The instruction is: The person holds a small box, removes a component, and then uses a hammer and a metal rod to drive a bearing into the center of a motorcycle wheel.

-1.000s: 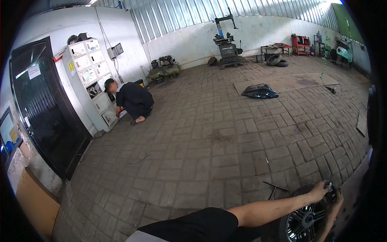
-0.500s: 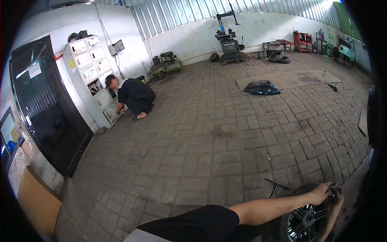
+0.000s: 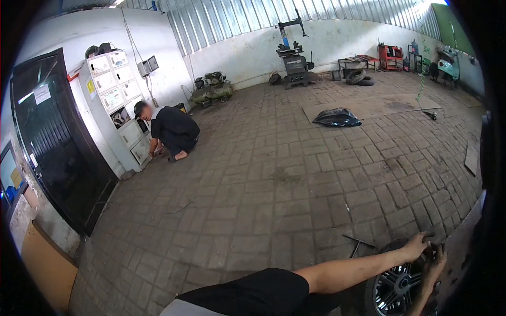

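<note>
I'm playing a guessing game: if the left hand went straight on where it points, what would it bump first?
The left hand would probably bump the right hand, just beyond it near the wheel. Depth is unclear, so it might slip past.

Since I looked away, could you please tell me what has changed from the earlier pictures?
On the left hand, the fingers have straightened at the far edge of the wheel; whether anything was let go is unclear. The right hand stays close by. The T-handle wrench and crouching co-worker stay in place.
</note>
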The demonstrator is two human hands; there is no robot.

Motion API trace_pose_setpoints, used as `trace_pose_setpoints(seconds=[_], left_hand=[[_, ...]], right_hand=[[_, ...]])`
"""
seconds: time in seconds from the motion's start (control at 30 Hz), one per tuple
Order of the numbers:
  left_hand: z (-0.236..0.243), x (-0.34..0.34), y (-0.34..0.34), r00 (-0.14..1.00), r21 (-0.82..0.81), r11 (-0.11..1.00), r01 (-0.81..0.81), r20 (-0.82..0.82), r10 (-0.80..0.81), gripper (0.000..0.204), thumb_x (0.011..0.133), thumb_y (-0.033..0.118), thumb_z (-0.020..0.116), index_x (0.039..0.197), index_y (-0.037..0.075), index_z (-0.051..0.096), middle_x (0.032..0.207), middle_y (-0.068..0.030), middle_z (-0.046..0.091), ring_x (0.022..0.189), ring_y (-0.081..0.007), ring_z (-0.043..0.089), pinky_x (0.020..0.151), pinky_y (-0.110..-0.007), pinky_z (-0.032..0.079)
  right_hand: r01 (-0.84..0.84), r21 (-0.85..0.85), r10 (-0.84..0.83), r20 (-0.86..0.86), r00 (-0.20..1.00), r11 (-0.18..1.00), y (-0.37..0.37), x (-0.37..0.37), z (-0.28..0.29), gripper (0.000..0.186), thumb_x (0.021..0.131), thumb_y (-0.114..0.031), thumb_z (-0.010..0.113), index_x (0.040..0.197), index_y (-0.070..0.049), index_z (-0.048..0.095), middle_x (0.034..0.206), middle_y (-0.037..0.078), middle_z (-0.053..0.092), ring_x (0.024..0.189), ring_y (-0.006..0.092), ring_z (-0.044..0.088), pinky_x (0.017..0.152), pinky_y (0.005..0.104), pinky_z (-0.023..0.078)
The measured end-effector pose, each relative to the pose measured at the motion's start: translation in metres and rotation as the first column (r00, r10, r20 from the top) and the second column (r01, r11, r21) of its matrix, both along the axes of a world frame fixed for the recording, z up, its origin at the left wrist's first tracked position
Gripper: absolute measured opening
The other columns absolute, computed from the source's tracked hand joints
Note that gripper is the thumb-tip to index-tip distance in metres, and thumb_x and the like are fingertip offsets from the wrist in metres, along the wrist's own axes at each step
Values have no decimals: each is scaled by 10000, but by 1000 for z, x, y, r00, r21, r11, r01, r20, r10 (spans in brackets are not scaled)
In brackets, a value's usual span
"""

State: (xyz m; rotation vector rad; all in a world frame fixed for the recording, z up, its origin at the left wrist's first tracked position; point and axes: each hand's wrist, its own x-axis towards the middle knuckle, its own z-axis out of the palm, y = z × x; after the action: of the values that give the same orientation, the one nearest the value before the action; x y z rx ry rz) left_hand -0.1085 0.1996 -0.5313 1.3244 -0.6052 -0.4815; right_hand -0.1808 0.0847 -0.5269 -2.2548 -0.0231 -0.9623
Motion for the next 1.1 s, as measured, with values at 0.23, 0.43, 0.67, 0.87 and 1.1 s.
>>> trace_pose_setpoints(seconds=[0.23,0.43,0.67,0.87,1.1], left_hand=[[6,-2,4,982,-24,988,-153,-113,149,377,792,-19,565,1161,-23,484,1027,-109,584,949,-175,540,853,-292,426],[17,-3,7,988,-36,992,-119,-107,115,356,758,-20,606,1103,-29,516,996,-102,597,921,-171,550,836,-288,428],[19,-5,6,992,-60,992,-108,-74,104,338,728,14,655,1044,-28,542,936,-90,609,913,-165,539,844,-288,412],[26,-5,6,990,-73,990,-124,-73,118,403,713,58,685,1073,-26,525,980,-97,595,946,-171,527,856,-286,402],[31,-12,9,971,-65,979,-192,-159,180,445,717,98,702,1104,-18,516,1040,-99,572,963,-168,521,864,-278,398]], right_hand=[[8,-143,1,61,998,990,-5,-2,-1,123,719,43,562,841,29,567,817,150,544,743,310,536,629,376,415],[-6,-46,7,11,1000,999,-14,-2,-1,183,703,47,585,882,9,581,779,123,572,702,236,541,600,322,400],[-8,91,13,-59,998,996,-21,-10,4,265,719,39,602,982,18,581,852,104,604,746,215,555,658,307,430],[13,64,-9,-66,998,998,-14,-13,12,292,754,46,568,1045,33,552,944,134,586,818,216,541,713,315,424],[-4,139,21,-122,992,990,-11,-10,9,223,820,18,525,1038,64,538,963,157,594,864,212,551,770,326,429]])
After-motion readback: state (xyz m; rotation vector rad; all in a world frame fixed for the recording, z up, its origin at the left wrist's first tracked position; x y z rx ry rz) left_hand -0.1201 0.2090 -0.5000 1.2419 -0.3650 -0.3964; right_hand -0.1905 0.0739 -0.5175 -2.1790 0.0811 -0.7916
